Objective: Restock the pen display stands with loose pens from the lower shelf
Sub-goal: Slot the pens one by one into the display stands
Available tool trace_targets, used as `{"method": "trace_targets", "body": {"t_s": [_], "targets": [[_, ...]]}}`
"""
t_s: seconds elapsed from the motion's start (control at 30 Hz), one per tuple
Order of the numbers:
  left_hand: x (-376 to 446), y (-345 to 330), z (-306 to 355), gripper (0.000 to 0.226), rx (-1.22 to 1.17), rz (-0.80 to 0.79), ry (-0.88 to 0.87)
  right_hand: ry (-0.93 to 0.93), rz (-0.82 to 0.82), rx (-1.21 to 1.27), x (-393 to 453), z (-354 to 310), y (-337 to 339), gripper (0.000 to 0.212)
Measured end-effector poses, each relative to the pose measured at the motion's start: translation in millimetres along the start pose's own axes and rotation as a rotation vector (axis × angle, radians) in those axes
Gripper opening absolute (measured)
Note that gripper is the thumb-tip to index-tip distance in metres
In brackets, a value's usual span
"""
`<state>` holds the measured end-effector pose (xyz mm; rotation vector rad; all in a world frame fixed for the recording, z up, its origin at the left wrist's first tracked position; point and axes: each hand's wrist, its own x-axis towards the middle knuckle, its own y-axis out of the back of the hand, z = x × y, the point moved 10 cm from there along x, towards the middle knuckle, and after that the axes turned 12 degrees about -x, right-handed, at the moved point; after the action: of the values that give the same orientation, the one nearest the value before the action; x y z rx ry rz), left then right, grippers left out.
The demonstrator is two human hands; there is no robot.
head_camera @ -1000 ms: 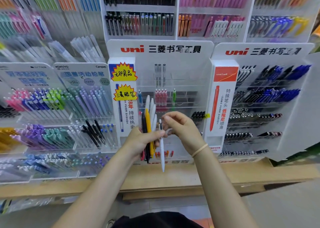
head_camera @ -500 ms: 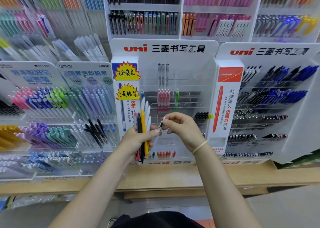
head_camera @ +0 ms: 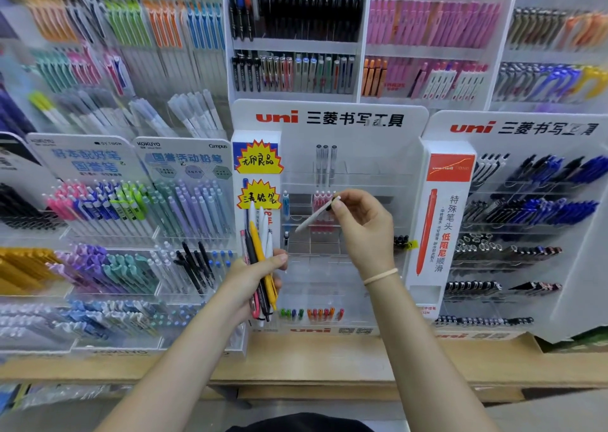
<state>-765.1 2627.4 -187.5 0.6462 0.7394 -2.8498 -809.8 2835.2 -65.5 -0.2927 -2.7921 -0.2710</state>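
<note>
Your right hand (head_camera: 362,224) pinches a white pen (head_camera: 314,216); your left hand (head_camera: 260,277) grips a loose bundle (head_camera: 260,254), which could slip while you aim for the stand (head_camera: 362,168).

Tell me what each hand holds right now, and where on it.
Right hand pinches a white pen at its upper, dark-clipped end. Left hand grips a bundle of pens around their middles.

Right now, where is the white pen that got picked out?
In the head view, the white pen is pinched by the right hand, slanting in front of the middle uni display stand, near the pink pens and right of the left hand's bundle.
</note>
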Motion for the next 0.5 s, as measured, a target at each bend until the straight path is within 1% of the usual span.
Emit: {"method": "trace_targets", "body": {"t_s": [0.07, 0.2, 0.3, 0.4, 0.5], "targets": [[0.0, -4.5, -5.2, 0.021, -0.036, -0.067, 0.045, 0.030, -0.052, -0.075, -3.3, 6.0, -11.2, 0.010], [-2.0, -10.6, -12.2, 0.040, -0.047, -0.179, 0.111, 0.058, -0.159, -0.298, -11.1, 28.6, -40.1, 0.011], [-4.1, -9.0, -12.4, 0.039, -0.055, -0.207, 0.125, 0.044, -0.188, -0.399, -11.4, 43.2, -52.0, 0.009], [-4.4, -6.6, -10.7, 0.039, -0.067, -0.239, 0.129, 0.066, -0.256, -0.508, -12.7, 53.0, -66.1, 0.008], [-4.4, -5.5, -8.8, 0.042, -0.070, -0.240, 0.130, 0.062, -0.268, -0.536, -12.1, 57.5, -71.5, 0.006]]}}
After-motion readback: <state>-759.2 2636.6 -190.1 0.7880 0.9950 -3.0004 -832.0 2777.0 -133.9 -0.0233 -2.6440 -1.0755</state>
